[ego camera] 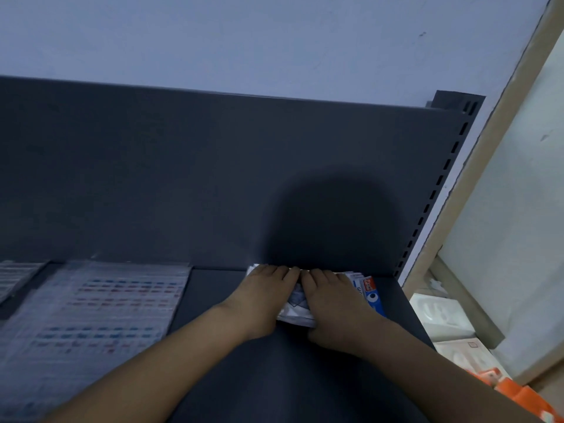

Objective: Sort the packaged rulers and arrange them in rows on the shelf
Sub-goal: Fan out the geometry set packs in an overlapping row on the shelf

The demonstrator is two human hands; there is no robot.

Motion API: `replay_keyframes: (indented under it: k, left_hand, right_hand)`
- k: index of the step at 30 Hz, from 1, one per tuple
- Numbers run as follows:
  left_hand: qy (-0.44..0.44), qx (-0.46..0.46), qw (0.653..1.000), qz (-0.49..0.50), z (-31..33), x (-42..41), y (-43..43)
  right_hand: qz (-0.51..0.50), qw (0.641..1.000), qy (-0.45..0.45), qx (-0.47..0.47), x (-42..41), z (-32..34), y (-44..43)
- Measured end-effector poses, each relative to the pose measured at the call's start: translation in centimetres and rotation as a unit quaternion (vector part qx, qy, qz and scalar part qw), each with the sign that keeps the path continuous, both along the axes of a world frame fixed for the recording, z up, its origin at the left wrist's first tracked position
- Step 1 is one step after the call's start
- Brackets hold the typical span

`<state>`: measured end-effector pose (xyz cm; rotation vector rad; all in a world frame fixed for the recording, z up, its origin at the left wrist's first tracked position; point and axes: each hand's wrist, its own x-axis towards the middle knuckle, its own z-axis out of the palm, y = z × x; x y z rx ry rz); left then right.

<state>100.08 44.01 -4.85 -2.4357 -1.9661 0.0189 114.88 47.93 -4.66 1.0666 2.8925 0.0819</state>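
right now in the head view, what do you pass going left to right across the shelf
clear packs → wide clear-wrapped row → left hand → right hand → blue and red packet → white boxes past the shelf's end

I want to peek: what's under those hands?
A stack of packaged rulers on the shelf; a blue-and-red pack pokes out on the right. The left hand and right hand cover the rest.
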Motion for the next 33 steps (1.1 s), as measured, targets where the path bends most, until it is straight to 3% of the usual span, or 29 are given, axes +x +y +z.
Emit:
replay_keyframes:
  k: [5,7,9,14,17,24,28,31,33]
  left_hand:
    - [-0.187,-0.14,0.972,0.038,0.7,-0.9,-1.4]
    - [-0.214,-0.151,0.963,0.058,0.8,-0.9,-1.5]
    - [-0.198,-0.149,0.967,0.064,0.8,-0.5,-1.7]
    - [-0.207,-0.168,0.961,0.071,0.0,0.1,-1.0]
    - [-0.191,-0.057,0.978,0.063,-0.7,-0.3,-0.3]
    - [-0.065,0.162,0.983,0.052,-2.2,0.3,0.3]
    - [-0.061,0.187,0.978,0.067,-3.0,0.6,0.0]
    - [-0.036,0.153,0.986,0.057,-3.3,0.7,-0.1]
    - [-0.065,0.136,0.985,0.088,-3.1,0.7,-0.2]
  right_hand:
    - [-0.019,0.978,-0.023,-0.208,0.8,2.4,-0.1]
    - [-0.024,0.971,0.034,-0.235,0.6,2.5,0.4]
    - [-0.055,0.973,0.09,-0.206,0.2,2.0,0.4]
    - [-0.088,0.98,0.096,-0.153,-0.1,-0.3,0.3]
    - [-0.105,0.987,0.071,-0.095,-0.2,-1.2,-0.6]
    - [-0.124,0.98,0.151,-0.032,-0.3,-1.8,1.0]
    - [-0.119,0.973,0.196,0.03,-0.1,-3.0,0.3]
    - [-0.11,0.974,0.182,0.081,0.0,-2.5,0.2]
    - [-0.11,0.975,0.177,0.081,0.0,-2.4,0.2]
